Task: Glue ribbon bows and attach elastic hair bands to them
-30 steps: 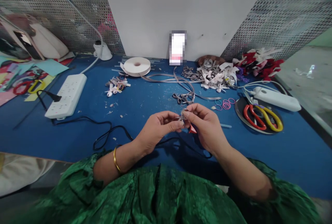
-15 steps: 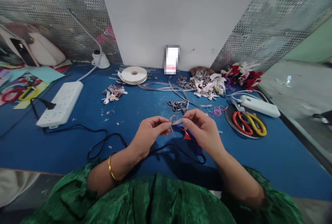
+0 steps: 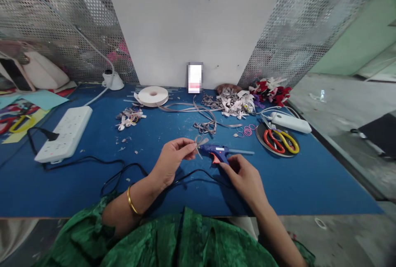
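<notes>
My left hand (image 3: 179, 155) pinches a small grey ribbon bow (image 3: 198, 140) between thumb and fingertips, its loops and tails sticking out. Just right of the bow is a blue hot glue gun (image 3: 215, 149) with an orange trigger, its nozzle pointing left toward the ribbon. A clear glue stick (image 3: 243, 152) juts from the gun's back end. My right hand (image 3: 244, 174) is closed round the gun's handle, which it mostly hides, thumb near the trigger.
Behind lie a ribbon roll (image 3: 153, 96), grey ribbon strips (image 3: 206, 127), heaped bows (image 3: 236, 103) and pink hair ties (image 3: 248, 130). Scissors (image 3: 275, 141) rest on a dark round plate at right. A power strip (image 3: 66, 133) stands left, with a black cord (image 3: 123, 167) crossing the table.
My right hand has let go of the ribbon and moved down to the glue gun's handle. My left hand still holds the bow. The camera view has shifted.
</notes>
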`<state>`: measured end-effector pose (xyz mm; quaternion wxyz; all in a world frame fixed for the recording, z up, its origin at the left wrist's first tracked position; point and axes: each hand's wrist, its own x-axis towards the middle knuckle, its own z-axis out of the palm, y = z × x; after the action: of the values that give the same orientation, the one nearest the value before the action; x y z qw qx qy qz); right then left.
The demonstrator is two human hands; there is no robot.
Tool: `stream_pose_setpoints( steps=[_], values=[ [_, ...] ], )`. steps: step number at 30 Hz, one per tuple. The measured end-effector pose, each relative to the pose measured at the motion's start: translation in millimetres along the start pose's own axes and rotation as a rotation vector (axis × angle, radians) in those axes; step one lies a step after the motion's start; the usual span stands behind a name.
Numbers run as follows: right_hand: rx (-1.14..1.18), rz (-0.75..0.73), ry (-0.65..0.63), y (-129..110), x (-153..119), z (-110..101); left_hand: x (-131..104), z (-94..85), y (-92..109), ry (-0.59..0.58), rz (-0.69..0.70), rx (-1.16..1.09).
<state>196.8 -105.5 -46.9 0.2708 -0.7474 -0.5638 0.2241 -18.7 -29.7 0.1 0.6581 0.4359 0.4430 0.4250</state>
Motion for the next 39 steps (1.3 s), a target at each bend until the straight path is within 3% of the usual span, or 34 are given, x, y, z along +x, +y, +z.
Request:
stream_pose_setpoints(
  steps=[7,13,19,23,26,32,36,39],
  values=[
    [-0.133,0.014,-0.027,-17,13,-2,4,5.8,7,-0.027,0.029,0.035],
    [-0.029,0.025,-0.054,-14,25,-6,11,8.5,21,-0.039,0.065,0.038],
    [0.357,0.051,-0.132,-4,19,-12,26,-9.5,22,0.109,0.124,-0.048],
    [0.669,0.080,-0.036,1,2,-14,30,-20.2,21,0.175,0.108,-0.093],
    [0.849,0.103,0.034,2,-4,-17,28,-20.0,20,0.158,0.068,-0.096],
    [1.263,0.248,-0.165,-6,4,-25,23,-12.0,15,0.068,-0.024,-0.054],
    [1.478,0.290,-0.308,-24,3,-22,22,-10.0,10,0.030,-0.060,-0.042],
    [1.503,0.250,-0.263,-44,1,-15,20,-7.3,7,-0.017,-0.085,-0.036]
  ],
)
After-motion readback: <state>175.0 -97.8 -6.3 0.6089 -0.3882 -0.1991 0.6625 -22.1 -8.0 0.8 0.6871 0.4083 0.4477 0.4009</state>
